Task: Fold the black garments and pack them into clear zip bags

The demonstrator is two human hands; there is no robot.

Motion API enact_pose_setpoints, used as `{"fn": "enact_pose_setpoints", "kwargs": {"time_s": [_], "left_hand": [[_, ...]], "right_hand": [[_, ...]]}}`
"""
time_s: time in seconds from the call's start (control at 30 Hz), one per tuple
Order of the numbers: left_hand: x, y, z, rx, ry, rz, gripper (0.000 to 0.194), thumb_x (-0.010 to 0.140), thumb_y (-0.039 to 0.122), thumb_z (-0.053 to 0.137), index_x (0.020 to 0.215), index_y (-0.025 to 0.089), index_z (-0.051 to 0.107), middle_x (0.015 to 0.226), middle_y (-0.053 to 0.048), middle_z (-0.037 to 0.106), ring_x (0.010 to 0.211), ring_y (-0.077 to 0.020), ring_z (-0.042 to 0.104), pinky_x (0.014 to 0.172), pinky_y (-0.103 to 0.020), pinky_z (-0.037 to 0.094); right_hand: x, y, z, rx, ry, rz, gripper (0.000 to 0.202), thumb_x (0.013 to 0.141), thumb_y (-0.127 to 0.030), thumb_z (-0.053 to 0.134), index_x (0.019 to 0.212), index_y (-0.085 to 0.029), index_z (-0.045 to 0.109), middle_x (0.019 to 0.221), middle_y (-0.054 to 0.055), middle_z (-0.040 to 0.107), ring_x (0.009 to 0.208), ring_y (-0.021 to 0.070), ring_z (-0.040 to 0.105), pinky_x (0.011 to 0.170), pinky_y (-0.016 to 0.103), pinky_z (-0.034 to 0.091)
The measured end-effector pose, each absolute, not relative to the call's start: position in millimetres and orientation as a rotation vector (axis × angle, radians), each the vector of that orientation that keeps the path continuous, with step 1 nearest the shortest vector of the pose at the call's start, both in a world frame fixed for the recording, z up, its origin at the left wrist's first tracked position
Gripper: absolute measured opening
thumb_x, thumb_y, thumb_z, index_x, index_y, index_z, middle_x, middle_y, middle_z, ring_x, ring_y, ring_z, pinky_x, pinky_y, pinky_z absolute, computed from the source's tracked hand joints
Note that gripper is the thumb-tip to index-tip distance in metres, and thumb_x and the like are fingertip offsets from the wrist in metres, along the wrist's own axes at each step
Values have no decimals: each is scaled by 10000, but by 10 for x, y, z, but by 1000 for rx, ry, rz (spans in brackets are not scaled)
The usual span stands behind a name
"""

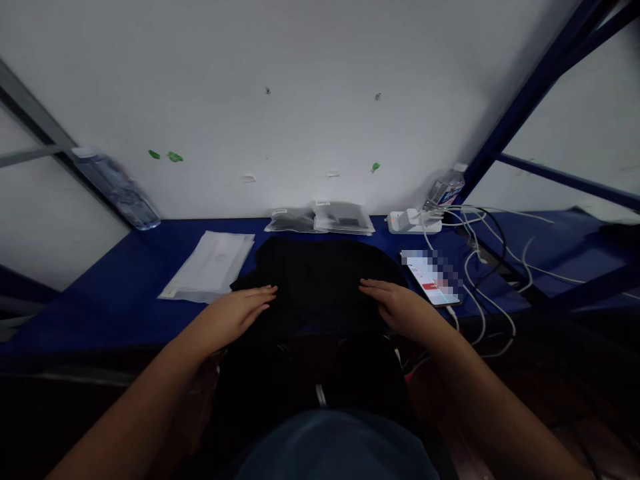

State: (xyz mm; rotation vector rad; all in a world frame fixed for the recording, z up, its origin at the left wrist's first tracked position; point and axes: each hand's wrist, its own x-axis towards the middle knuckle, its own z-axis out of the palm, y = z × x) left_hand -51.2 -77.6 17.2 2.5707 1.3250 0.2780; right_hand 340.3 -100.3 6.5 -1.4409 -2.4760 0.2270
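Honestly, not one word is readable here. The bottle [449,189] by the power strip [425,227] wears a blue and white label, but the lettering's a blur. The phone [426,280] is lit up with a red block, partly pixelated, the rest too tiny. Two clear bags [345,217] by the wall have little white stickers [324,204], way too small to make out.

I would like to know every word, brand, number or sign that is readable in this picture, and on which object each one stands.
No text can be read with certainty.
Bottle at right: label lettering, too blurred.
Phone: screen partly pixelated, the rest too small.
Packets by the wall: small labels, too small.
Flat packet at left: faint print, unreadable.
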Motion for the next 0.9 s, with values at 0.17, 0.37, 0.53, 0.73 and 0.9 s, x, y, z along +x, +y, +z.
{"fn": "enact_pose_setpoints", "kwargs": {"time_s": [0.17,0.37,0.53,0.73,0.9], "left_hand": [[-477,-691,243,2615,1413,438,488,1024,483,330,1262,247,684,1309,-33,702,1231,-230,647,1053,-411,525],[-323,-201,565,2653,1710,542,420,1013,414,376,1207,217,693,1224,-82,727,1121,-276,679,950,-419,542],[-101,351,700,2675,1952,329,352,1025,359,401,1053,192,710,1070,-112,745,989,-278,699,802,-366,530],[37,714,540,2773,1969,217,283,1016,291,448,1096,160,685,1132,-143,716,1074,-285,678,877,-371,512],[139,542,487,2883,1744,345,338,967,175,458,1260,89,604,1334,-198,625,1276,-302,576,1079,-428,446]], "right_hand": [[3419,-925,338,-1677,-2370,34,374,962,-150,438,1210,-222,709,1179,63,742,1056,232,704,930,363,550],[3312,-498,698,-1929,-2269,-224,290,971,-227,480,1148,-214,709,1107,99,754,969,258,701,835,355,494],[3164,47,699,-2073,-2182,-450,276,977,-192,459,1110,-165,699,1064,146,741,997,286,673,874,398,439],[3096,397,428,-2040,-2135,-523,296,960,-145,434,1098,-138,696,1139,168,693,1066,306,607,923,431,411],[3043,279,307,-1822,-2110,-503,346,942,-204,480,1223,-123,664,1245,186,622,1168,318,538,1071,479,355]]}}
